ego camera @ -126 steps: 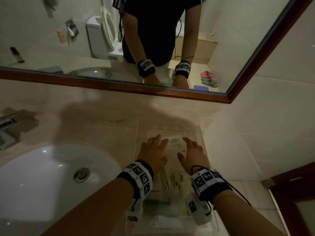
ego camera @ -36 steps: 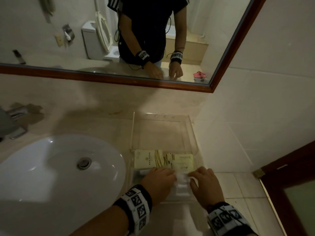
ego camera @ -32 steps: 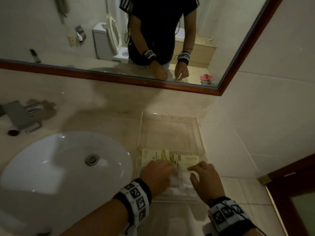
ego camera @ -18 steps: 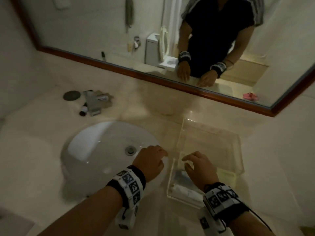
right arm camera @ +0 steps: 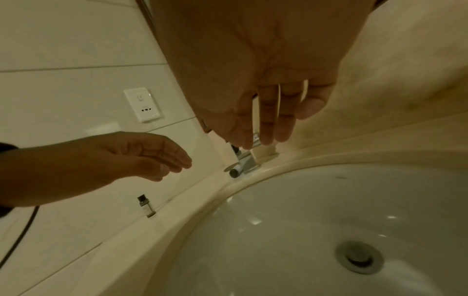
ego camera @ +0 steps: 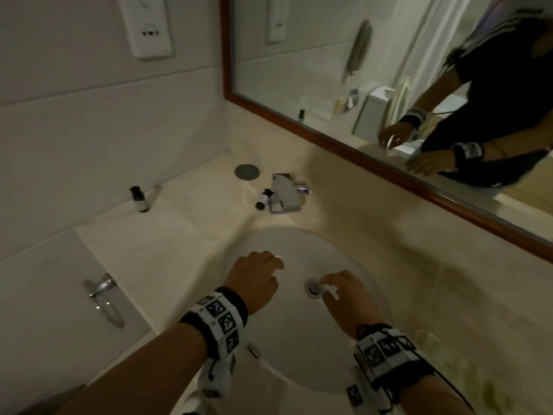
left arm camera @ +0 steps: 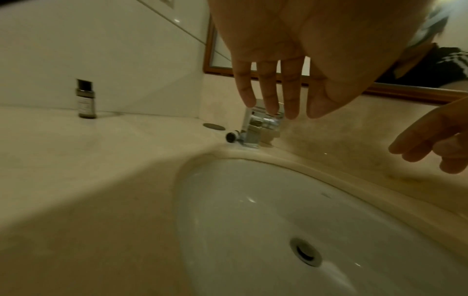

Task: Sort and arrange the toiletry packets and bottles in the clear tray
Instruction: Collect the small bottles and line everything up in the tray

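Both hands hover empty over the white sink basin (ego camera: pixel 287 354). My left hand (ego camera: pixel 257 280) and right hand (ego camera: pixel 344 295) have relaxed, loosely extended fingers; the wrist views show open palms, left hand (left arm camera: pixel 278 100) and right hand (right arm camera: pixel 266 124). A small dark-capped bottle (ego camera: pixel 140 199) stands upright by the left wall, also seen as the bottle (left arm camera: pixel 85 99) and the bottle (right arm camera: pixel 146 206). A second small bottle (ego camera: pixel 262 199) lies on its side beside the faucet (ego camera: pixel 285 196), its black cap toward me (left arm camera: pixel 232 137). The clear tray is out of view.
A round drain cover (ego camera: pixel 247 171) lies on the counter behind the faucet. The mirror (ego camera: pixel 389 85) runs along the back wall. A wall socket (ego camera: pixel 146 25) sits above the counter's left end; a chrome towel ring (ego camera: pixel 103 295) hangs below the counter edge.
The view and both hands have swung left, from the clear tray to over the sink basin. The packets and tray have left the view; the two bottles have come into view.
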A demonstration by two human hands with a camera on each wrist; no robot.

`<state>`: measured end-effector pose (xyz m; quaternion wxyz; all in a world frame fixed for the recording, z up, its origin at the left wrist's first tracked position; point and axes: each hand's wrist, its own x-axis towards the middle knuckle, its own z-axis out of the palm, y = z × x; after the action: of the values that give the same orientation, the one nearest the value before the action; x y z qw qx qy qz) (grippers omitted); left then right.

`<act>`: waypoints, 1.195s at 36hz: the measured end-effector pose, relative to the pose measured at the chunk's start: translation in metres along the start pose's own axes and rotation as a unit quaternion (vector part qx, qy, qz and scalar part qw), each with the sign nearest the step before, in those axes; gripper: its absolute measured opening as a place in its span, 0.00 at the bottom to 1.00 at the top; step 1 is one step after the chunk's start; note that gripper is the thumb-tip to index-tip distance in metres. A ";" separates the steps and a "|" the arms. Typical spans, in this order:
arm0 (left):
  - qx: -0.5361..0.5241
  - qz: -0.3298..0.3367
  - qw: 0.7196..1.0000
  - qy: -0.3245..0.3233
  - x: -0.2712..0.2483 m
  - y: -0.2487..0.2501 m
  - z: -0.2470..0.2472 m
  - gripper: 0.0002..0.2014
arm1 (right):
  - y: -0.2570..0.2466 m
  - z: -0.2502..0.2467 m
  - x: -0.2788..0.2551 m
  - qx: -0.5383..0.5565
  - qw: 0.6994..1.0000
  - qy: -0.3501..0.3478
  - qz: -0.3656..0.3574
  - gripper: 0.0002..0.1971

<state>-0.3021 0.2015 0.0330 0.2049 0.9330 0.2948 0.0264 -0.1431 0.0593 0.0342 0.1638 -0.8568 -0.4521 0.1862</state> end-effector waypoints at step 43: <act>-0.128 -0.333 0.920 0.163 0.061 -0.329 -0.088 0.34 | -0.157 0.098 0.305 -0.081 0.989 0.003 0.123 0.34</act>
<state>-0.4445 0.5124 -0.0220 0.2682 0.7297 0.6117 0.1462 -0.1417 0.4099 -0.0329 0.0707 -0.9167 -0.3568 0.1653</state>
